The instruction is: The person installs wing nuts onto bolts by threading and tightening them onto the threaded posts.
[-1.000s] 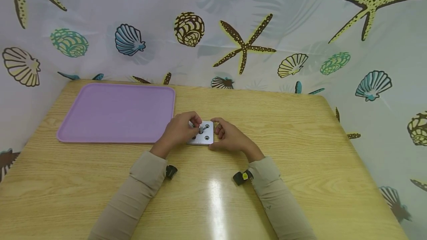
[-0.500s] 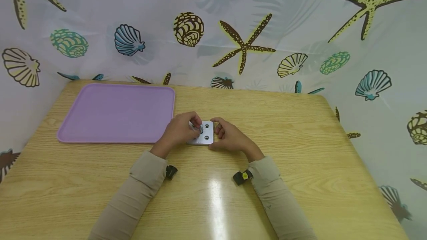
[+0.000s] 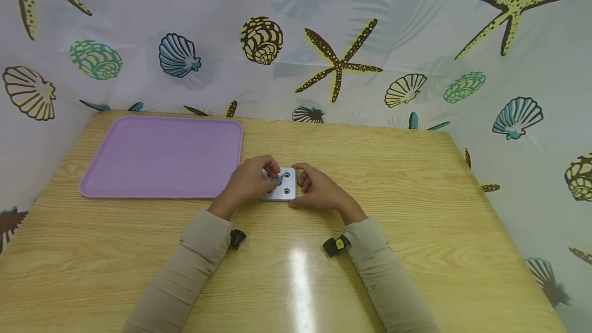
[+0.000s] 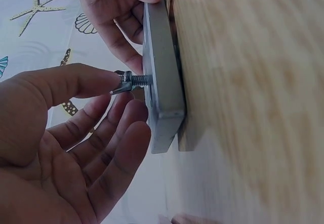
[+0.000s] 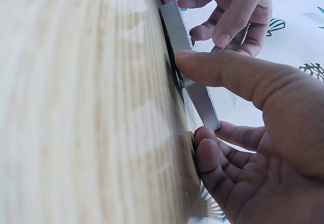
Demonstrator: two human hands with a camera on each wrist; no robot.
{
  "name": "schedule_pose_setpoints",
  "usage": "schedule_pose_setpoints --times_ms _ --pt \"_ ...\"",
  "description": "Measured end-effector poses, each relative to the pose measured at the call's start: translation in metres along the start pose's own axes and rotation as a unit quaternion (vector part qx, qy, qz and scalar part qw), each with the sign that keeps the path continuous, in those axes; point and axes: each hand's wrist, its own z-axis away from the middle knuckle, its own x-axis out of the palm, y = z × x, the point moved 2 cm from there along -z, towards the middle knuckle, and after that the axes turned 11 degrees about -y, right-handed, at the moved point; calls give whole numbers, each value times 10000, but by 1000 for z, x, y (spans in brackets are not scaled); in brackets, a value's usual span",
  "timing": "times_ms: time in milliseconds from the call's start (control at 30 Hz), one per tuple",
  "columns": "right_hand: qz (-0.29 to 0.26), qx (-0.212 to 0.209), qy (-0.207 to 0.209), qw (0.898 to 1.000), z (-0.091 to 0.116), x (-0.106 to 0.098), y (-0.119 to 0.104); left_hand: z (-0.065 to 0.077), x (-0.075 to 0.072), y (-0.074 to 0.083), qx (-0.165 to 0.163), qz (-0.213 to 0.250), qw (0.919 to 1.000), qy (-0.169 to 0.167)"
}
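A silver square metal plate (image 3: 288, 184) with several countersunk holes lies on the table. From its middle stands a threaded bolt end (image 4: 142, 80), carrying a wing nut (image 4: 124, 82). My left hand (image 3: 252, 178) pinches the wing nut between thumb and fingers; its other fingers curve loosely beside the plate in the left wrist view. My right hand (image 3: 321, 189) grips the plate's right side, thumb at the near edge and index finger at the far corner. In the right wrist view the plate (image 5: 203, 102) is partly behind the right thumb, and the left hand hides the wing nut.
A purple tray (image 3: 162, 158) sits on the wood-grain table (image 3: 393, 194) at the left, just behind my left hand. A curtain (image 3: 222, 81) printed with shells and starfish hangs along the back and sides. Each wrist wears a black camera strap (image 3: 334, 246).
The wing nut's wings have turned between frames, with small shifts of my left fingertips. My right hand and the plate keep their places.
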Motion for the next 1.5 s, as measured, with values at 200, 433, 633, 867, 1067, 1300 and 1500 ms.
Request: schedule_pose_setpoints --times_ms 200,433,633,867,1067,1300,1500 --pt "1 18 -7 10000 0 0 -1 -2 0 0 -79 -53 9999 76" --pt "18 40 -16 10000 1 0 -2 -2 0 -2 -58 -45 9998 181" --pt "9 58 -14 10000 1 0 -3 -3 0 -3 -53 -22 9999 127" --pt "1 9 -19 10000 1 0 -2 -1 -1 -1 55 -35 10000 -55" --pt "11 4 -9 10000 1 0 -3 0 -1 0 56 -79 9999 -59" --pt "-26 33 -7 10000 1 0 -2 -3 0 -1 -24 -125 9999 -12" --pt "-20 22 -9 10000 1 0 -2 -4 1 -2 -84 -148 9999 28"
